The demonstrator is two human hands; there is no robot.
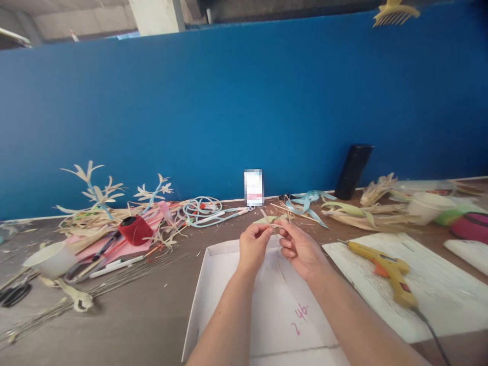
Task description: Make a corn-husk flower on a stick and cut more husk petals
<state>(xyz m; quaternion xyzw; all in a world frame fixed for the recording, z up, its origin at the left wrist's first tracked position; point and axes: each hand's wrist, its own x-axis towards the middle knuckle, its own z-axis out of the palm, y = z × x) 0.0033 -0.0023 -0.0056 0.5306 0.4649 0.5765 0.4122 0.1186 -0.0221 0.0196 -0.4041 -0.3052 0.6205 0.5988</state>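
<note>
Closest to us on the desk (152, 315) lies a shallow white box (224, 290) marked "2.46." in pink. To its right, a yellow hot glue gun (398, 278) rests on a printed sheet (442, 290). Over the box's far part, we hold our left hand (252, 246) and right hand (301, 250) close together, each grip closed in a fingertip pinch on a thin pale strip (266, 217). Farther left, a red spool (136, 233) sits on pink paper (131, 251). Beyond, a phone (253, 188) stands before the blue partition (229, 101).

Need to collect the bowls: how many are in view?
2: a left bowl near the scissors, a right bowl beyond the glue gun. Clutter could hide more.
</note>
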